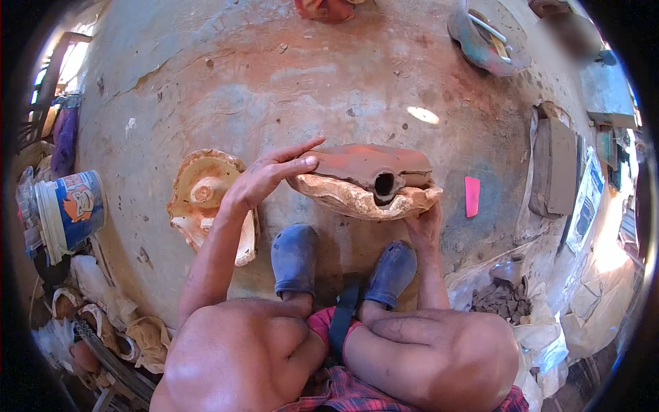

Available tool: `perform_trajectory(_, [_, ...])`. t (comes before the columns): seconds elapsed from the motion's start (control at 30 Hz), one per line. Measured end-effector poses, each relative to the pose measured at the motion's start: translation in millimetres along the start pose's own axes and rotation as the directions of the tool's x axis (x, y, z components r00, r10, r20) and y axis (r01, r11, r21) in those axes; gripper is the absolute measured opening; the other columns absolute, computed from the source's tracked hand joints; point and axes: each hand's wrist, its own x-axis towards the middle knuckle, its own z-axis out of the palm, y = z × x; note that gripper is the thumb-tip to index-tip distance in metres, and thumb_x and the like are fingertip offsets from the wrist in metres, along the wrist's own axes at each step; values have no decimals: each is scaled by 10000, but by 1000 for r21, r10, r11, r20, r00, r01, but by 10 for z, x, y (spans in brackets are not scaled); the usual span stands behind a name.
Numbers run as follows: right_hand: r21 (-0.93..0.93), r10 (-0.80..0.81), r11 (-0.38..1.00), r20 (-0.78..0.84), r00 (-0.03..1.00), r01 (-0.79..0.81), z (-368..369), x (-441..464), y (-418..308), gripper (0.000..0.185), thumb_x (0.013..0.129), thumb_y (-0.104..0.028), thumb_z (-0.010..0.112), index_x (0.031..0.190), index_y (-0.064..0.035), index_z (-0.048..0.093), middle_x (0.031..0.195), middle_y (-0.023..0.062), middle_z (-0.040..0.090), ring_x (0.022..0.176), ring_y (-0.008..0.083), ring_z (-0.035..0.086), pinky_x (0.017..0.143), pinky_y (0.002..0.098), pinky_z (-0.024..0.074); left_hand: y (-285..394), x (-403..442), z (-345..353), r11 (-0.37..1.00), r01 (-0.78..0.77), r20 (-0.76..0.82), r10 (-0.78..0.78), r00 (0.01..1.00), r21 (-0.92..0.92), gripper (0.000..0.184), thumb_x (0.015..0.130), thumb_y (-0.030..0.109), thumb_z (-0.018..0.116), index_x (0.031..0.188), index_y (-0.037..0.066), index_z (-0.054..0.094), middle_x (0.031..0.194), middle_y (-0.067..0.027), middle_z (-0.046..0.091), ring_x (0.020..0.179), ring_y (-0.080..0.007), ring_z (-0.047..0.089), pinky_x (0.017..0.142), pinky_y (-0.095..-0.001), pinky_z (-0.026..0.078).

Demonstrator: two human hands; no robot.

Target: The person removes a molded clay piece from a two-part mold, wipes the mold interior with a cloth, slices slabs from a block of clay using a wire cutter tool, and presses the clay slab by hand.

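A brown wet-clay piece with a round dark hole in its near side sits in a rough, cream-coloured mould half, raised above the floor in front of my feet. At its left end, my left hand grips the clay piece, thumb and index finger reaching over the top; the other fingers are partly hidden. Under the right end, my right hand is closed on the mould half, most of its fingers behind it. Another mould half lies hollow side up on the floor beside my left forearm.
On the right are a pink rectangular piece, a grey-brown block and a heap of clay scraps. A blue-labelled bucket stands at left. A basin lies at the upper right. My blue clogs rest on the floor.
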Motion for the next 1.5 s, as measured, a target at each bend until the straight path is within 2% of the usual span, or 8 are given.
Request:
perform_trajectory(0.07, [-19,-28,999,5,1000,29,-12,3,-87,949,806,-313,904,1525,9,375,1423,140,558,1288,244,573,1071,373,483,-31,35,-25,1000,-11,19,11,1000,-9,695,974,491,657,1550,131,508,1491,-104,587,1430,-242,456,1214,-399,287])
perform_trajectory(0.17, [-425,-100,904,-82,992,56,147,45,-730,1020,761,-318,927,1552,-28,353,1450,190,535,1332,325,546,1103,433,462,1,107,-45,996,-85,55,86,995,-13,688,988,483,651,1548,111,506,1490,-109,588,1422,-244,473,1201,-408,322])
perform_trajectory(0.23, [-649,-466,663,31,884,372,211,27,-967,1031,672,-259,965,1526,-39,429,1490,178,501,1344,342,521,1114,465,457,172,142,-29,949,-287,94,277,956,128,661,1001,477,641,1520,82,536,1487,-116,591,1400,-240,498,1177,-398,362])
perform_trajectory(0.33, [-735,-541,513,124,832,443,359,-18,-1093,964,675,-345,950,1492,-106,497,1423,165,534,1323,400,507,1100,546,418,524,182,88,962,-229,255,186,949,150,653,1006,511,618,1468,51,582,1440,-137,622,1333,-251,554,1134,-392,406])
perform_trajectory(0.43, [-804,-546,419,148,825,422,387,-40,-1139,966,618,-274,984,1447,-74,530,1355,157,542,1241,387,533,1056,500,456,599,387,100,906,-327,359,221,907,267,666,1000,542,608,1413,19,620,1348,-158,659,1262,-267,591,1083,-396,443])
perform_trajectory(0.77, [-721,-504,550,116,856,422,390,-20,-1075,872,583,-231,990,1324,-78,556,1264,139,502,1198,353,510,1019,484,456,297,629,95,821,-511,357,411,839,255,567,994,555,618,1365,133,691,1009,-141,660,1031,-286,627,955,-387,473])
perform_trajectory(0.9, [-715,-512,549,122,850,433,390,-21,-1040,869,608,-270,985,1331,-76,544,1277,150,492,1231,367,500,1053,505,439,369,635,84,857,-425,364,312,878,291,683,943,637,626,1329,80,711,1074,-128,670,1033,-248,594,969,-384,439])
perform_trajectory(1.5, [-716,-542,514,155,826,472,342,-40,-986,774,702,-330,925,1315,-36,555,1283,154,505,1270,373,505,1178,592,367,319,646,109,874,-433,291,365,884,221,512,930,465,723,1259,74,751,985,-113,758,911,-195,671,833,-355,504])
